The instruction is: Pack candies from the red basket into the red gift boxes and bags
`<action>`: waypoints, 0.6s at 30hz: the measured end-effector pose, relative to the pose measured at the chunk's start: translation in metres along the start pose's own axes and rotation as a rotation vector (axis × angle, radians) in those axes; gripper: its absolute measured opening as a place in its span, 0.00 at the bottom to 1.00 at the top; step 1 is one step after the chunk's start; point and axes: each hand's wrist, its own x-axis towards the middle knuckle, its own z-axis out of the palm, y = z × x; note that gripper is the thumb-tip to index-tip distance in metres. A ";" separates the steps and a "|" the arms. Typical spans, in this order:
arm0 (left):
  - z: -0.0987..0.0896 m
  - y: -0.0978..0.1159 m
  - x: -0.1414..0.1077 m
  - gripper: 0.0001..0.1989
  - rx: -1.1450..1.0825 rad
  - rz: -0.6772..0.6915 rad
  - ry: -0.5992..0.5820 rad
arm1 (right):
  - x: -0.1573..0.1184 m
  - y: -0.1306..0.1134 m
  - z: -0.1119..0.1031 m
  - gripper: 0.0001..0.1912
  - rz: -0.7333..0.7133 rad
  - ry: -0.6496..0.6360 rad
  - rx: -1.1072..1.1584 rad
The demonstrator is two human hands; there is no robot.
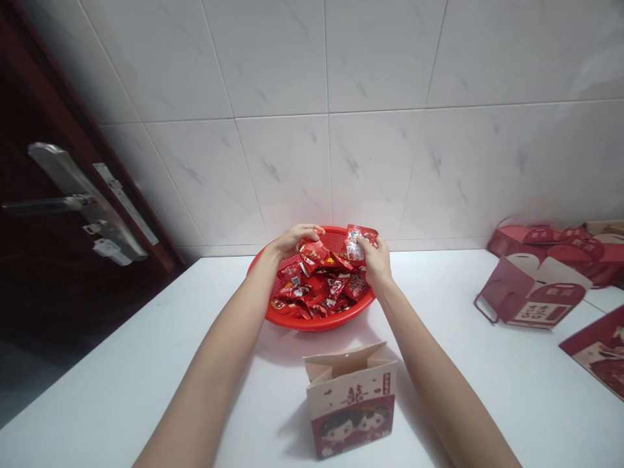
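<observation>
A red plastic basket (319, 325) with perforated sides stands against the tiled wall, holding many red snack packets (336, 286). Over its left rim, my left hand (294, 240) is closed on a shiny red packet (315, 253); its thumb side is partly hidden. At the right rim my right hand (377, 260) pinches a red-and-white packet (355, 246), raised above the others. Between my forearms, nearer to me, an open-topped paper gift bag (351, 416) stands upright, printed with two cartoon faces on dark red.
On the right of the white table (156, 351) stands an open red gift box (541, 292) with handles. Several red boxes (531, 240) lie behind it, and another printed bag (599, 348) is cut off at the right edge. A dark door with a metal handle (82, 201) is on the left.
</observation>
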 end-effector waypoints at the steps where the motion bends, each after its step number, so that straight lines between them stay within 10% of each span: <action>1: 0.000 0.000 0.000 0.11 -0.007 0.001 -0.001 | -0.001 0.000 0.000 0.10 0.020 -0.017 -0.004; 18: 0.004 -0.002 0.005 0.10 -0.119 -0.112 -0.050 | 0.000 0.005 0.001 0.09 0.167 -0.155 -0.085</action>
